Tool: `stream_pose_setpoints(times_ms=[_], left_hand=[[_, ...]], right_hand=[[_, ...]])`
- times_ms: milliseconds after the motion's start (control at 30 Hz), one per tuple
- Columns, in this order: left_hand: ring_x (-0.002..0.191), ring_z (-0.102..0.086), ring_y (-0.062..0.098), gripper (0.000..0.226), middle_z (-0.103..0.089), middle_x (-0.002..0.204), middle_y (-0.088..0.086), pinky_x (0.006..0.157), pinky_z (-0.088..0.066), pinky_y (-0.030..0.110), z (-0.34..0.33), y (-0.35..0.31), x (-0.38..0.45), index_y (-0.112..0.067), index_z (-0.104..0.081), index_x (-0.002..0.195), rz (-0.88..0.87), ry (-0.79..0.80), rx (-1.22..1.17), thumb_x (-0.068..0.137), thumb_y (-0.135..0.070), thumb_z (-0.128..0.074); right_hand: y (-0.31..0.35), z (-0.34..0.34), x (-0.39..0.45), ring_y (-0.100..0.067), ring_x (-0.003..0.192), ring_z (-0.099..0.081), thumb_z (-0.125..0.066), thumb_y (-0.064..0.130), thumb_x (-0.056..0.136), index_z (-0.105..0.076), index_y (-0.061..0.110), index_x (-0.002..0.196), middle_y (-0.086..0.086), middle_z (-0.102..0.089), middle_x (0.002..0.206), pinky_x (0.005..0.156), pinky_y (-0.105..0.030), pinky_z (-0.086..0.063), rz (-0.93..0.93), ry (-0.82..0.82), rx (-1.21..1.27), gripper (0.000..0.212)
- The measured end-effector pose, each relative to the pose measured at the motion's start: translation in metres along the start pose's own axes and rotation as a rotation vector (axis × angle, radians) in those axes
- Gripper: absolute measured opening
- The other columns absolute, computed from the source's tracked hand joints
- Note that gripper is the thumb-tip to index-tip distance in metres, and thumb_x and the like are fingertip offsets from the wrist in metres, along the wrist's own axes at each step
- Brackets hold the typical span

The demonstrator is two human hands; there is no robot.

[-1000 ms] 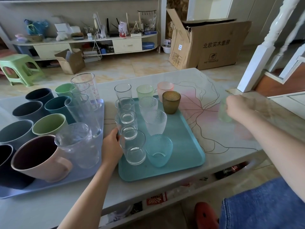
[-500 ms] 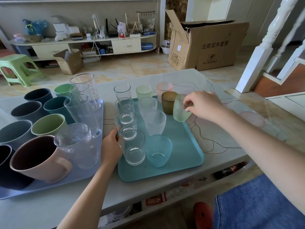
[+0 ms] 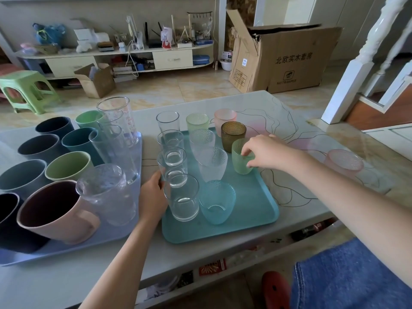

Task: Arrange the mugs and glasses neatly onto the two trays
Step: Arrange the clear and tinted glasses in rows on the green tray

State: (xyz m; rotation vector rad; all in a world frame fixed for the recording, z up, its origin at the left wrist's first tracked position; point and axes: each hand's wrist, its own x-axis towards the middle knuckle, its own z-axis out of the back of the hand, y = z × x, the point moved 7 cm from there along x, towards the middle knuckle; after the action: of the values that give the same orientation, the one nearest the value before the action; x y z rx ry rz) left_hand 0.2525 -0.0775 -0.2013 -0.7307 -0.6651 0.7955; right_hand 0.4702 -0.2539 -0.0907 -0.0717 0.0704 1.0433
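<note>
- The green glass (image 3: 242, 158) is pinched at its rim by the right hand (image 3: 265, 152), fingers curled over the top edge; its base looks to be on or just above the teal tray (image 3: 256, 210), at 6 o'clock from the amber glass (image 3: 233, 136).
- The left hand (image 3: 153, 197) is laid against the tray's 9 o'clock edge, beside the front clear glass (image 3: 182, 199); whether its fingers are curled round anything cannot be told.
- The green glass is best lowered straight down until its base is felt flat on the tray, and only then released.
- A small gap should be kept to the amber glass at 12 o'clock and to the frosted glass (image 3: 213, 162) at 9 o'clock, so that no rims are knocked.
- The third column, started by the amber glass, should be followed, so that the rows stay in line with the clear and frosted columns.
- The fingers should be lifted upward on release, not dragged sideways, since a light glass is easily tipped.
- The tray is best kept steadied by the left hand while the glass is set.
- A pink glass (image 3: 344, 162) is left on the table at 3 o'clock from the tray, well apart; it is judged to be the next one to be fetched, for the free space at 5 o'clock.
- The mugs (image 3: 66, 165) are already set on the blue tray (image 3: 107, 233) at 9 o'clock.
</note>
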Motion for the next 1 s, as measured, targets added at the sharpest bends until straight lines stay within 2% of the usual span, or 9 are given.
stream_pose_setpoints(times_ms=[133,233,400,467,567,700,867,933,1000], left_hand=[[0.074,-0.062,0.033,0.013,-0.066,0.078,0.017,0.067,-0.051,0.048,0.0,-0.004,-0.001,-0.009,-0.059,0.089,-0.003,0.009,-0.007,0.088,-0.022,-0.057],[0.079,-0.062,0.038,0.024,-0.066,0.079,0.017,0.068,-0.051,0.049,0.001,-0.006,-0.003,-0.011,-0.059,0.09,0.005,0.023,-0.009,0.086,-0.033,-0.052],[0.079,-0.062,0.038,0.041,-0.066,0.082,0.019,0.07,-0.05,0.049,0.003,-0.016,-0.007,-0.009,-0.06,0.097,-0.021,0.038,-0.01,0.079,-0.042,-0.043],[0.081,-0.063,0.038,0.043,-0.068,0.085,0.018,0.072,-0.051,0.048,0.004,-0.019,-0.009,-0.01,-0.061,0.1,-0.025,0.039,-0.021,0.08,-0.043,-0.042],[0.085,-0.063,0.037,0.046,-0.069,0.092,0.019,0.075,-0.052,0.048,0.006,-0.023,-0.01,-0.011,-0.061,0.109,-0.027,0.029,-0.017,0.08,-0.042,-0.043],[0.087,-0.064,0.038,0.046,-0.069,0.095,0.02,0.077,-0.053,0.049,0.007,-0.022,-0.011,-0.01,-0.06,0.111,-0.021,0.021,-0.006,0.081,-0.04,-0.043],[0.083,-0.063,0.035,0.032,-0.069,0.096,0.019,0.072,-0.049,0.041,0.006,-0.021,-0.016,-0.013,-0.059,0.118,-0.021,0.016,0.031,0.09,-0.025,-0.051],[0.083,-0.063,0.035,0.032,-0.069,0.095,0.019,0.072,-0.047,0.038,0.005,-0.022,-0.016,-0.011,-0.059,0.119,-0.035,0.01,0.034,0.09,-0.022,-0.053],[0.083,-0.063,0.035,0.033,-0.069,0.096,0.019,0.072,-0.046,0.037,0.004,-0.021,-0.015,-0.012,-0.059,0.121,-0.037,0.009,0.041,0.09,-0.02,-0.054]], right_hand=[[-0.009,0.009,-0.015,-0.02,0.127,-0.041,-0.065,0.033,0.083,-0.045,0.037,0.133,0.003,-0.052,0.135,0.101,-0.037,-0.031,0.049,-0.054,0.067,0.054],[-0.025,0.022,-0.039,-0.02,0.127,-0.043,-0.064,0.033,0.084,-0.037,0.04,0.137,0.006,-0.048,0.14,0.101,-0.038,-0.035,0.034,-0.122,0.064,0.06],[-0.101,0.04,-0.086,-0.023,0.103,-0.056,-0.066,0.039,0.081,-0.053,0.027,0.107,0.001,-0.062,0.106,0.088,-0.038,-0.044,-0.232,-0.267,0.075,0.031],[-0.132,0.036,-0.106,-0.023,0.097,-0.058,-0.066,0.043,0.08,-0.055,0.026,0.098,0.002,-0.062,0.101,0.083,-0.035,-0.044,-0.359,-0.231,0.056,0.027],[-0.159,0.016,-0.127,-0.021,0.098,-0.055,-0.066,0.044,0.081,-0.057,0.022,0.106,-0.001,-0.061,0.106,0.07,-0.028,-0.033,-0.48,-0.092,0.043,0.034],[-0.173,-0.014,-0.123,-0.019,0.086,-0.052,-0.073,0.027,0.079,-0.063,0.01,0.107,-0.005,-0.061,0.097,0.062,-0.026,-0.035,-0.499,0.005,0.173,0.034],[-0.165,-0.021,-0.109,-0.027,0.087,-0.058,-0.065,0.007,0.082,-0.069,0.007,0.085,-0.011,-0.067,0.091,0.068,-0.027,-0.037,-0.46,-0.027,0.133,0.005],[-0.155,-0.016,-0.104,-0.028,0.089,-0.061,-0.066,0.008,0.082,-0.068,0.011,0.081,-0.009,-0.069,0.088,0.071,-0.028,-0.044,-0.431,-0.033,0.108,0.004],[-0.136,-0.006,-0.1,-0.023,0.086,-0.062,-0.067,0.015,0.08,-0.063,0.025,0.07,0.0,-0.069,0.085,0.078,-0.032,-0.05,-0.352,-0.036,0.102,0.015]])
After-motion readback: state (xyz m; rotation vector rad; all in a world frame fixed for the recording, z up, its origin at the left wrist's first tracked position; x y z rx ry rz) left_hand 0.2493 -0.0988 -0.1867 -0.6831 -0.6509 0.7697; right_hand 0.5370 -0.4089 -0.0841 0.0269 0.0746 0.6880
